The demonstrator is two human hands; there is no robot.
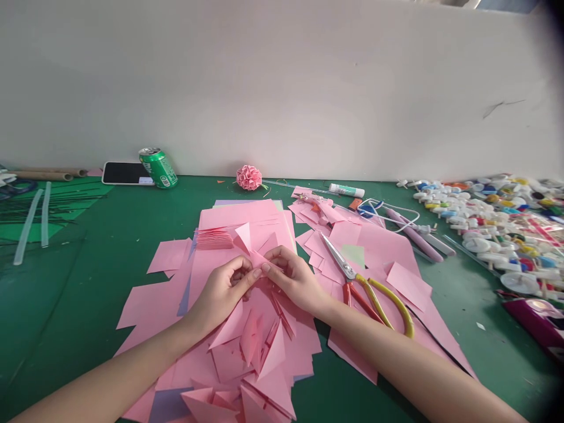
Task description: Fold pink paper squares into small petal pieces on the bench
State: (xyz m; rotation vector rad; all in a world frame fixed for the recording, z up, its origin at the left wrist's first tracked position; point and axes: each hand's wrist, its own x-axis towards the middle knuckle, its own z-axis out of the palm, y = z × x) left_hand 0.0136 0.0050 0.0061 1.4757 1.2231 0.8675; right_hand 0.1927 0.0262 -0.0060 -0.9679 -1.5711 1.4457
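My left hand (222, 292) and my right hand (294, 278) meet over a heap of pink paper, fingers pinched together on a small folded pink paper piece (257, 258). Both hands are closed on it, fingertips touching. Under and around them lie loose pink paper sheets (247, 226) and several folded pink triangles (258, 346) near the table's front edge. A stack of pleated pink folds (214, 239) sits just left of the hands.
Scissors with yellow and red handles (365, 288) lie right of my right hand. A pink paper ball (249, 177), a green can (158, 167), a phone (123, 173) and a glue stick (346, 190) line the wall. Coloured plastic parts (497, 229) crowd the right; strips lie left.
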